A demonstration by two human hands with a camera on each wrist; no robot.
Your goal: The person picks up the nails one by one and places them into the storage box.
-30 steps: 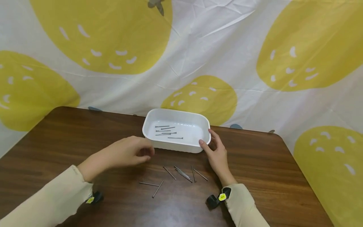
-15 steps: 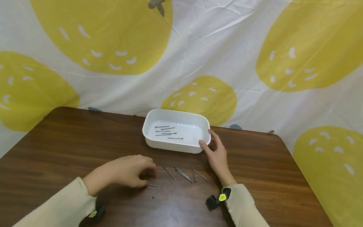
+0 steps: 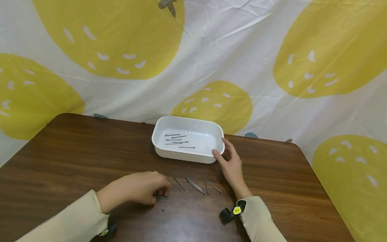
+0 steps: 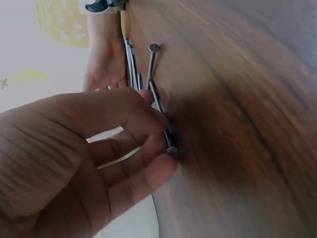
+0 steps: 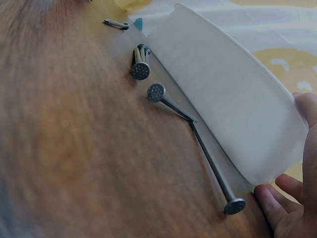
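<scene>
My left hand [image 3: 137,188] is low over the table, its thumb and fingertips round a steel nail [image 4: 157,99] that lies on the wood. In the left wrist view the nail's head shows by the fingertips. A second nail [image 3: 168,202] lies crosswise against its far end. At the right end of a white plastic tray [image 3: 181,155], my right hand [image 3: 234,169] grips the rim, thumb on the near edge and fingers round the outside. Several nails [image 3: 186,147] lie flat inside the tray.
More loose nails lie between the hands: a single nail [image 3: 180,184], a close bundle [image 3: 195,186] and a crossing pair [image 5: 210,161] near the right hand. A patterned cloth [image 3: 229,60] hangs behind the brown wooden table [image 3: 281,188].
My left hand has come down from beside the tray's front to the table, then shifted slightly right onto the nail. The right hand and the tray have stayed put.
</scene>
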